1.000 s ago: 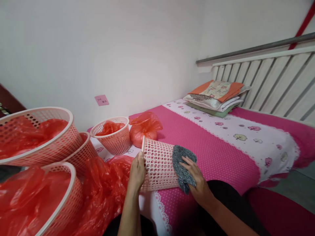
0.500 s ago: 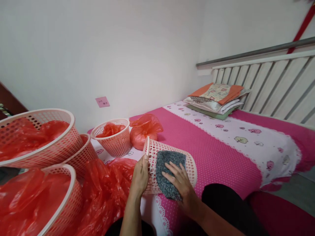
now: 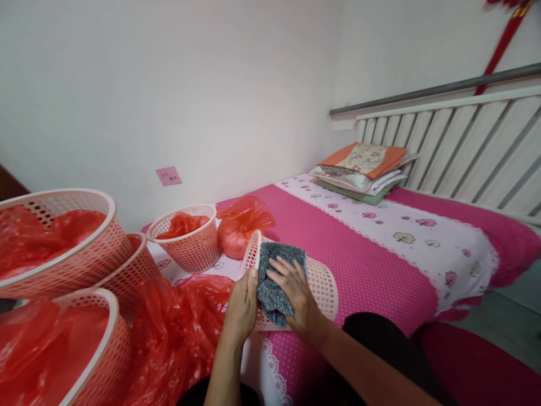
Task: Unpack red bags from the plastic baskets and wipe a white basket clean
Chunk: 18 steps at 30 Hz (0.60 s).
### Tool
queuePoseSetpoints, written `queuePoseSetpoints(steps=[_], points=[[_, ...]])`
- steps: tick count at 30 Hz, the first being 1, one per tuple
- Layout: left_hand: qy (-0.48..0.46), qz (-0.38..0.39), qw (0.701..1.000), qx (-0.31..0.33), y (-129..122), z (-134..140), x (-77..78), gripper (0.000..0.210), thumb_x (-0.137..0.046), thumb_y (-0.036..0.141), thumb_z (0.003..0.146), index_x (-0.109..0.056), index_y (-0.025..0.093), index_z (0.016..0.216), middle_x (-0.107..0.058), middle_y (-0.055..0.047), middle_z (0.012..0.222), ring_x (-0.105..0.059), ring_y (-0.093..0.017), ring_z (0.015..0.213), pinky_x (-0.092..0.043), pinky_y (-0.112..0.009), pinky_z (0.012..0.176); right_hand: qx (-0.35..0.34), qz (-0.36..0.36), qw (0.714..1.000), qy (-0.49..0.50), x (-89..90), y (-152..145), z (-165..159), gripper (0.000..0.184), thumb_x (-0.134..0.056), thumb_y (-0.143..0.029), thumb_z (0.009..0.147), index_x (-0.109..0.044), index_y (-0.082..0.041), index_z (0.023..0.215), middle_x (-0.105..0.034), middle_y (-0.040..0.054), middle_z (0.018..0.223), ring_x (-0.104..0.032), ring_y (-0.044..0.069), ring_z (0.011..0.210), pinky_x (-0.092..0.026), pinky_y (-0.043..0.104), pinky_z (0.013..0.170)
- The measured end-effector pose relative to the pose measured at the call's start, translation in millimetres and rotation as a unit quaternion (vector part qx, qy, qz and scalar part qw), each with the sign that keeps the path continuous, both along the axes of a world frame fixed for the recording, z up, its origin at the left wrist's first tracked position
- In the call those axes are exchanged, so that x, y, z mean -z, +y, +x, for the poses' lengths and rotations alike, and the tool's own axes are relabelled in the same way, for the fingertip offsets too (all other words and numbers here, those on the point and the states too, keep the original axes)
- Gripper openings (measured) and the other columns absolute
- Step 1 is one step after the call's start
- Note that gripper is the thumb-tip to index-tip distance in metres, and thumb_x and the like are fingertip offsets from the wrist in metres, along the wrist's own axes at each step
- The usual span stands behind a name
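Observation:
A pale pink plastic basket [image 3: 323,285] with a lattice wall lies tipped on its side, its mouth facing left. My left hand [image 3: 243,301] is closed on the basket's rim, thumb on the outside. A dark grey fuzzy cloth [image 3: 270,293] covers part of the wall near the rim. My right hand [image 3: 296,290] holds the cloth against the basket, its fingers curved over it and slightly apart; the thumb is hidden. Just behind the basket sits a tied red plastic bag [image 3: 239,234], filled with something I cannot make out.
More pink baskets [image 3: 84,265] with red bags inside crowd the left, and a smaller basket [image 3: 190,248] stands by the wall. Loose red plastic [image 3: 181,332] lies beside my left forearm. Folded bedding [image 3: 363,169] is stacked on the bed [image 3: 359,256] near the white headboard [image 3: 456,152].
My right hand has slid the cloth left and a little up along the basket wall, toward the rim. My left hand keeps its grip. The view has shifted slightly right.

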<state>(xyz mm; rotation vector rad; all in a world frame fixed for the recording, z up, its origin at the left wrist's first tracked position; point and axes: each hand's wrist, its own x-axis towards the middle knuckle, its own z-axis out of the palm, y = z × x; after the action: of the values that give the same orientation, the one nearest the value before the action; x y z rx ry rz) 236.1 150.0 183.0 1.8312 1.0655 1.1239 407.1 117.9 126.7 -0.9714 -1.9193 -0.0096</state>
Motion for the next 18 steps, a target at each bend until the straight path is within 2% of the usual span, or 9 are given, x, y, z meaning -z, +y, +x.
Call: queuePoseSetpoints(steps=[6, 11, 14, 18], points=[[0.02, 0.003, 1.0, 0.0, -1.3, 1.9, 0.8, 0.054, -0.035, 0.058, 0.105, -0.071, 0.019, 0.096, -0.069, -0.006, 0.079, -0.064, -0.025, 0.082, -0.05, -0.034, 0.081, 0.005, -0.002, 0.999, 0.041, -14.9, 18.0, 6.9, 0.067, -0.056, -0.026, 0.089, -0.044, -0.026, 0.156, -0.054, 0.0117, 0.157, -0.042, 0.034, 0.151, -0.026, 0.064, 0.124], [0.029, -0.005, 1.0, 0.005, -1.5, 2.2, 3.5, 0.053, -0.034, 0.059, 0.105, -0.069, 0.02, 0.096, -0.058, 0.0, 0.07, -0.054, -0.019, 0.067, -0.043, -0.03, 0.067, -0.005, -0.003, 0.993, 0.122, -25.3, 36.6, 12.1, 0.076, -0.052, -0.007, 0.073, -0.055, -0.027, 0.147, -0.062, 0.0077, 0.149, -0.053, 0.029, 0.143, -0.038, 0.054, 0.122], [0.033, -0.01, 0.999, 0.001, -0.4, 2.1, 7.7, 0.053, -0.033, 0.059, 0.105, -0.067, 0.02, 0.098, -0.052, 0.002, 0.067, -0.047, -0.016, 0.059, -0.039, -0.028, 0.06, 0.002, -0.027, 0.987, 0.156, -29.0, 52.4, 17.5, 0.071, -0.051, -0.005, 0.072, -0.062, -0.025, 0.14, -0.066, 0.0081, 0.143, -0.059, 0.027, 0.136, -0.043, 0.05, 0.118], [0.053, -0.02, 0.998, 0.003, 1.2, 3.0, 12.6, 0.046, -0.04, 0.06, 0.103, -0.062, 0.021, 0.093, -0.051, 0.004, 0.066, -0.049, -0.015, 0.058, -0.038, -0.026, 0.057, 0.014, -0.104, 0.974, 0.199, -29.5, 74.9, 30.9, 0.056, -0.052, -0.01, 0.078, -0.071, -0.022, 0.129, -0.074, 0.0082, 0.131, -0.068, 0.026, 0.122, -0.049, 0.045, 0.111]])
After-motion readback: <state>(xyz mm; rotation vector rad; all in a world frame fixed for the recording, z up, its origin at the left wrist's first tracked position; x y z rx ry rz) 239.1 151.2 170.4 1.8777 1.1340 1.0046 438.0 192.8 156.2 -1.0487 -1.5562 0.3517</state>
